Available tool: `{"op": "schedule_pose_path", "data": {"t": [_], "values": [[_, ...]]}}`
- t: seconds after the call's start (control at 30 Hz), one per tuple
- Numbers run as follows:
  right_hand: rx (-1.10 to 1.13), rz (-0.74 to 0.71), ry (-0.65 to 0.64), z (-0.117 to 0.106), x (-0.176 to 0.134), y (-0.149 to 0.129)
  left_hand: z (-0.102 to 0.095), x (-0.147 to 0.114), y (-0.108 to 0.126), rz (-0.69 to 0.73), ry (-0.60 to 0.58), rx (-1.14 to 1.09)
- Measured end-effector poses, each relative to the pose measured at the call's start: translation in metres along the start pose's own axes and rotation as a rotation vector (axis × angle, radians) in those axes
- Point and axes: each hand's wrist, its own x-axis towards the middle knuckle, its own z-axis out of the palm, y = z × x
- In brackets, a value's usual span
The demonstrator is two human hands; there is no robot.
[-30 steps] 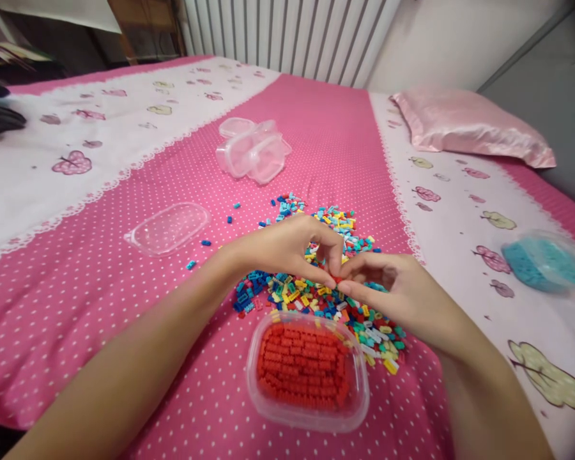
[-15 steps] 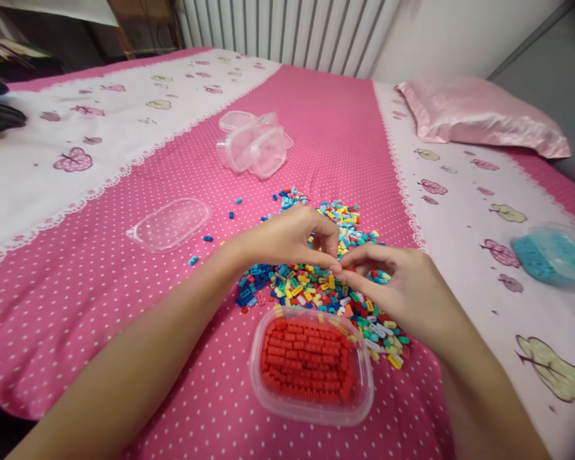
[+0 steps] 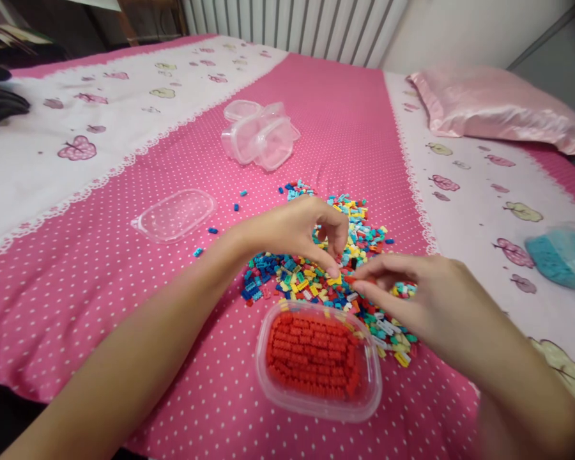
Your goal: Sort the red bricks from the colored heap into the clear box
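My right hand [image 3: 426,291] pinches a small red toy brick [image 3: 349,279] between thumb and fingertips, just over a mixed pile of small plastic bricks [image 3: 311,281]. Close to its left, my left hand [image 3: 311,233] hovers above the same pile, thumb and bent fingers apart, with no brick visible between them. The thumb tip is beside a yellow brick [image 3: 334,280]. In front of the pile stands a clear plastic tub [image 3: 374,383], in which red bricks [image 3: 311,354] are packed in tight rows.
A clear lid [image 3: 177,216] lies to the left, near a few stray blue bricks [image 3: 213,230]. Farther back are several stacked clear containers [image 3: 261,137]. On the right are a tub with turquoise contents [image 3: 560,255] and a pink pillow [image 3: 503,105]. A dotted pink bedspread [image 3: 196,396] lies underneath.
My hands, which met at the fingertips, have come apart. The right one has drawn to the right with the red brick, now showing at its fingertips. The view has shifted slightly.
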Motion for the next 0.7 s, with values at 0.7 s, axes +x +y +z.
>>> {"op": "schedule_pose_path", "data": {"t": [0.7], "values": [[-0.606, -0.465, -0.001, 0.035, -0.056, -0.042, 0.002, 0.001, -0.008, -0.003, 0.028, -0.001]]}}
